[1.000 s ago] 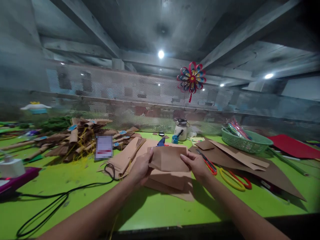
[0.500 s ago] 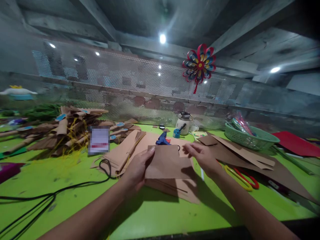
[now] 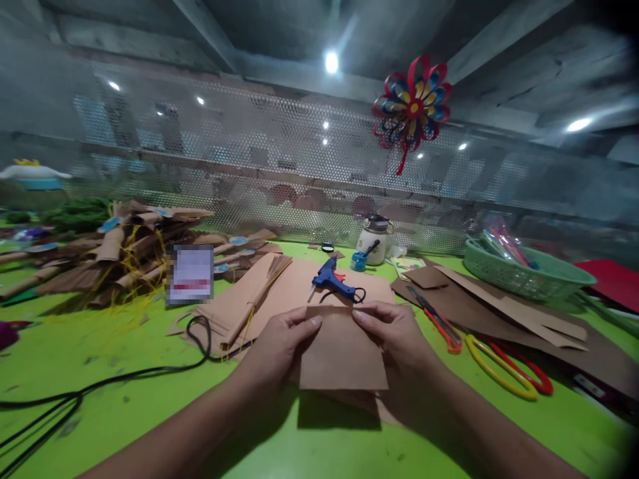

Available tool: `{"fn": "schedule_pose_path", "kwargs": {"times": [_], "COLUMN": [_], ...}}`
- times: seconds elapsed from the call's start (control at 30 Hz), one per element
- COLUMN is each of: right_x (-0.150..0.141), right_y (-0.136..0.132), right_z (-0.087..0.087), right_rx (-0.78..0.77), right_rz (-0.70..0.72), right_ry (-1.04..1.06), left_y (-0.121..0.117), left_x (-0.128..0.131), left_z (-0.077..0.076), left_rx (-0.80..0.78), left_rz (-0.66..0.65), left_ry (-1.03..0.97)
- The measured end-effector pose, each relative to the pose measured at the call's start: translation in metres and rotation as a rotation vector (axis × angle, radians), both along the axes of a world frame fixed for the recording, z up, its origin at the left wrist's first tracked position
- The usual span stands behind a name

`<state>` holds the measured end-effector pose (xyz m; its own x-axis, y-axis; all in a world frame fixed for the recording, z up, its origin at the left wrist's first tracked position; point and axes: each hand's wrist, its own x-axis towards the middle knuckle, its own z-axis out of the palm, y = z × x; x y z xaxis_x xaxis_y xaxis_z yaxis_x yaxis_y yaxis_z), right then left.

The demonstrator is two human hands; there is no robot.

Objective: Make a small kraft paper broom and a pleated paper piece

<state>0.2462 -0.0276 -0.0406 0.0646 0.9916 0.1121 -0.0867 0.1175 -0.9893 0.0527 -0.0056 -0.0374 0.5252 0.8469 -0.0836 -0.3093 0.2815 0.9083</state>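
A piece of brown kraft paper (image 3: 343, 356) is held up above the green table by both hands. My left hand (image 3: 285, 342) pinches its left upper edge, thumb on top. On the opposite side my right hand (image 3: 394, 336) grips the right upper edge, also with the thumb over the face. Just beyond the paper lies a blue glue gun (image 3: 333, 278) with a red trigger, resting on larger brown sheets (image 3: 307, 276). A folded, pleated paper bundle tied with yellow string (image 3: 257, 299) sits left of it. The fingers behind the paper are hidden.
At right lie a red utility knife (image 3: 439, 322), yellow-and-red-handled scissors (image 3: 502, 372) and dark brown sheets (image 3: 479, 306). A green basket (image 3: 529, 273) stands behind them. Black cable (image 3: 140, 372) crosses the left side, near a heap of paper brooms (image 3: 114, 249). A white jug (image 3: 372, 243) stands at the back.
My right hand has come in from the right and taken hold of the paper's right edge. The paper has moved slightly lower and nearer. The glue gun and knife show more fully.
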Motion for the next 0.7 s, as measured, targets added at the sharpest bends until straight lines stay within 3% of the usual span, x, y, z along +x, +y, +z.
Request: {"fn": "schedule_pose_path", "kwargs": {"times": [0.2, 0.5, 0.7], "right_x": [-0.002, -0.007, 0.001], "right_y": [-0.007, -0.014, -0.015], "right_z": [-0.001, 0.004, 0.007], "right_rx": [-0.077, -0.052, 0.103], "right_rz": [0.064, 0.049, 0.08], "right_ry": [0.101, 0.153, 0.067], "left_y": [0.002, 0.001, -0.003], "left_x": [0.0, -0.003, -0.008], "left_z": [0.002, 0.002, 0.006], "left_rx": [-0.048, 0.049, 0.126], "left_rz": [0.019, 0.005, 0.025], "left_ry": [0.006, 0.119, 0.14]}}
